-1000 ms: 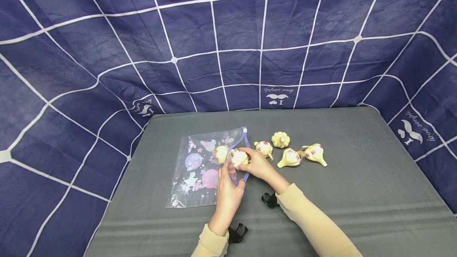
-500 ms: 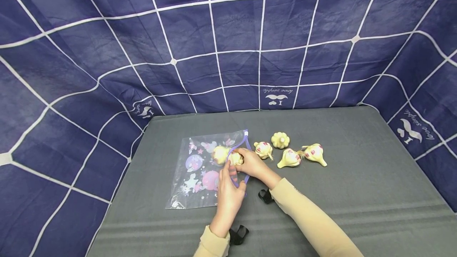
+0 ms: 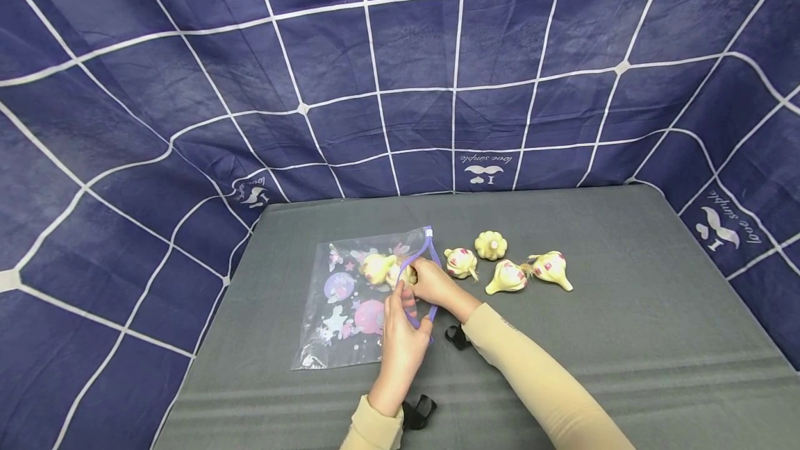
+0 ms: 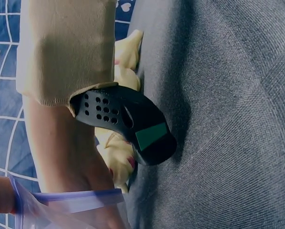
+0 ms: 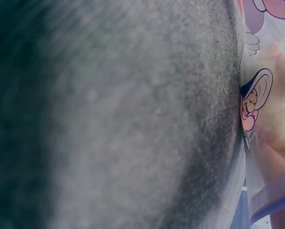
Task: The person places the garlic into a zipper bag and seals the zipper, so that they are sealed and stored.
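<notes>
A clear zip bag (image 3: 337,325) with a purple zip edge and cartoon prints lies flat, its mouth to the right. My left hand (image 3: 400,339) holds the near side of the mouth, fingers on the upper lip and thumb by the purple edge. My right hand (image 3: 435,285) reaches into the mouth and holds a garlic bulb (image 3: 398,271), partly hidden by the fingers. Another garlic bulb (image 3: 377,269) lies inside the bag, touching or nearly touching it. In the right wrist view, the bag's printed plastic (image 5: 257,100) covers the blurred fingers.
Several garlic bulbs lie right of the bag, among them a red-marked bulb (image 3: 461,262) nearest the mouth and a plain pale bulb (image 3: 490,245). Black wrist mounts (image 3: 419,412) hang at the cuffs. A blue checked cloth (image 3: 412,123) stands behind the grey table (image 3: 600,339).
My right hand has moved left, deeper into the bag with the garlic bulb. The bulb inside has shifted left. My left hand stays at the mouth.
</notes>
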The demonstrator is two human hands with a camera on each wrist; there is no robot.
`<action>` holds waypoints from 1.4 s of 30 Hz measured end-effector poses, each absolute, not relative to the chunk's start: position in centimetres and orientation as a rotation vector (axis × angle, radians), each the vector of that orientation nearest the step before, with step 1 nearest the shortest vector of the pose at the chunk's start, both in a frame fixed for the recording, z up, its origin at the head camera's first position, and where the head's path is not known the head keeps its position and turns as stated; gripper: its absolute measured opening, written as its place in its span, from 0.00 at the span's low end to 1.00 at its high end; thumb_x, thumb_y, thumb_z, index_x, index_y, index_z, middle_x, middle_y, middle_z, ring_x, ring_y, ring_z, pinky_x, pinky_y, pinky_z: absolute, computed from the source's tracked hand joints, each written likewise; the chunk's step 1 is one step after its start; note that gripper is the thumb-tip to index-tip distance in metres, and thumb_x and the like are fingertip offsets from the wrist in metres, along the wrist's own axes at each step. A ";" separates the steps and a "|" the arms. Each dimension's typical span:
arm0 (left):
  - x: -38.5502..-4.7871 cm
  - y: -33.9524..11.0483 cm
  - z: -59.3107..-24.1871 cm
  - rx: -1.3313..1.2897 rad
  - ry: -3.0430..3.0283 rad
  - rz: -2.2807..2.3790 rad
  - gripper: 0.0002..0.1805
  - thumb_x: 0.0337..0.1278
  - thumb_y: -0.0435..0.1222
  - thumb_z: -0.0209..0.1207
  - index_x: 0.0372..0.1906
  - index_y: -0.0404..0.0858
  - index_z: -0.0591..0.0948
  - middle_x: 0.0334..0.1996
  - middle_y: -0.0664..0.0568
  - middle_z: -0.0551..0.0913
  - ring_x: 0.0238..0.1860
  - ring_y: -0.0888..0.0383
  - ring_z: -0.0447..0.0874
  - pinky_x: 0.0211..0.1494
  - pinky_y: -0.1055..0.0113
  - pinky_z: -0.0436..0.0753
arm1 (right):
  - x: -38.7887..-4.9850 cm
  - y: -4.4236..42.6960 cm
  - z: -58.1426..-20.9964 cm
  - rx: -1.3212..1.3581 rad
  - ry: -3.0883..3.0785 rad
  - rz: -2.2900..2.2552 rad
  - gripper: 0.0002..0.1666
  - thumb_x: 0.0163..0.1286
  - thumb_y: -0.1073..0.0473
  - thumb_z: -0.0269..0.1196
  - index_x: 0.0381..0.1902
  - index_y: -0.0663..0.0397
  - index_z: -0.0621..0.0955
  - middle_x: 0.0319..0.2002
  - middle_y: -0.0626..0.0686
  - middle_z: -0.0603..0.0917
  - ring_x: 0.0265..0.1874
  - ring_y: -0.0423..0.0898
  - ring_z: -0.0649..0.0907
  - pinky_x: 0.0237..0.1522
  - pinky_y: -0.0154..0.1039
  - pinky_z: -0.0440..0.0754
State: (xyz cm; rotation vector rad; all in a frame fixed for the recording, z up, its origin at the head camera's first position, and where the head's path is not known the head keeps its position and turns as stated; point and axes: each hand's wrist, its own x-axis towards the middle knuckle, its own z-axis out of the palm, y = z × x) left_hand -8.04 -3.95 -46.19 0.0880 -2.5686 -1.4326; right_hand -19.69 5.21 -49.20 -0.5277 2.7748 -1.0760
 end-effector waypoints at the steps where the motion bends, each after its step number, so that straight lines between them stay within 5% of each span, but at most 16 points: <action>1: -8.1 -3.9 -46.2 0.090 -2.564 -1.433 0.42 0.41 0.23 0.61 0.69 0.28 0.64 0.50 0.45 0.75 0.45 0.51 0.80 0.49 0.59 0.81 | -19.7 5.3 -49.2 -0.529 2.772 -1.076 0.20 0.53 0.59 0.73 0.40 0.63 0.79 0.31 0.51 0.77 0.30 0.44 0.74 0.34 0.40 0.74; 8: -8.3 -4.0 -46.2 0.094 -2.551 -1.439 0.42 0.44 0.24 0.64 0.69 0.28 0.63 0.52 0.44 0.75 0.46 0.50 0.82 0.50 0.58 0.82 | -19.1 6.3 -48.4 -0.623 2.803 -1.122 0.31 0.52 0.53 0.76 0.51 0.60 0.78 0.41 0.54 0.80 0.42 0.49 0.81 0.47 0.45 0.80; 15: -8.4 -4.1 -45.9 0.095 -2.541 -1.417 0.41 0.45 0.25 0.65 0.69 0.28 0.63 0.52 0.43 0.75 0.45 0.48 0.82 0.49 0.56 0.82 | -18.0 8.5 -46.7 -0.562 2.511 -1.546 0.35 0.58 0.65 0.72 0.62 0.68 0.73 0.61 0.64 0.77 0.63 0.59 0.77 0.65 0.47 0.73; 32: -8.1 -4.2 -46.5 0.096 -2.499 -1.405 0.39 0.43 0.25 0.66 0.67 0.29 0.66 0.51 0.45 0.76 0.48 0.49 0.80 0.46 0.59 0.80 | -15.2 13.2 -45.4 -0.508 2.277 -1.913 0.32 0.60 0.69 0.69 0.61 0.74 0.73 0.61 0.71 0.76 0.61 0.66 0.77 0.63 0.47 0.75; 42: -8.1 -4.1 -46.6 0.085 -2.470 -1.412 0.37 0.43 0.24 0.63 0.65 0.28 0.68 0.49 0.45 0.78 0.47 0.49 0.80 0.47 0.59 0.79 | -13.6 16.0 -44.5 -0.433 2.343 -1.924 0.27 0.67 0.66 0.64 0.61 0.72 0.73 0.57 0.71 0.78 0.58 0.67 0.79 0.51 0.26 0.80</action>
